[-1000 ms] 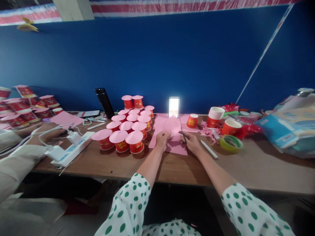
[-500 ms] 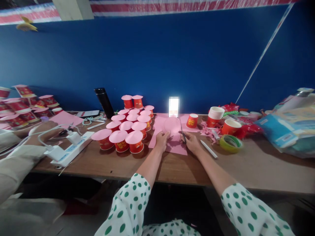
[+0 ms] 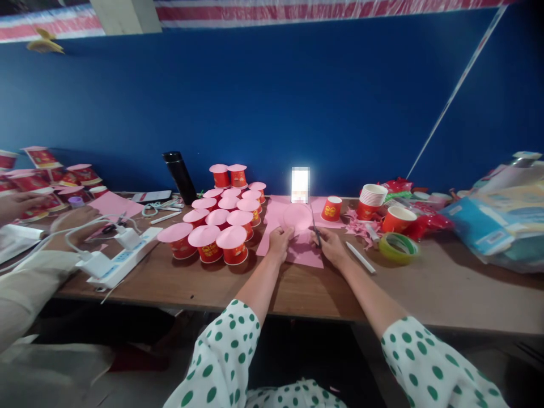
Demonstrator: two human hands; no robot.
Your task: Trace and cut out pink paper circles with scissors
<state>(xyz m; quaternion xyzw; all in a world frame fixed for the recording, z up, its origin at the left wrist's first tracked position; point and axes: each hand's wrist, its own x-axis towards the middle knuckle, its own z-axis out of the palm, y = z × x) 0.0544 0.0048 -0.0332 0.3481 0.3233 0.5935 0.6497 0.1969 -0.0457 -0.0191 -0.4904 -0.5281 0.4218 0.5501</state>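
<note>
A round piece of pink paper [image 3: 297, 216] is pinched at its lower left edge by my left hand [image 3: 280, 243]. My right hand [image 3: 332, 246] is closed around a pair of scissors [image 3: 315, 229], whose dark blades point up beside the circle's right edge. Under both hands lie pink paper sheets [image 3: 312, 259] on the wooden table. Just beyond my right hand stands an upside-down red paper cup [image 3: 331, 209]. Left of my hands, several red cups topped with pink discs [image 3: 232, 238] stand in rows, two of them raised at the back.
At right are stacked cups [image 3: 372, 201], pink scraps [image 3: 361, 228], a white pen [image 3: 360, 258], tape rolls [image 3: 397, 249] and a plastic bag [image 3: 501, 221]. A bright phone [image 3: 300, 185] leans by the blue wall. Leftward are a black bottle [image 3: 179, 177], a power strip [image 3: 127, 260] and a co-worker's hands [image 3: 74, 221].
My hands, the scissors and the pink circle stay almost in place. At far left, the co-worker's other hand has come up near the red cups.
</note>
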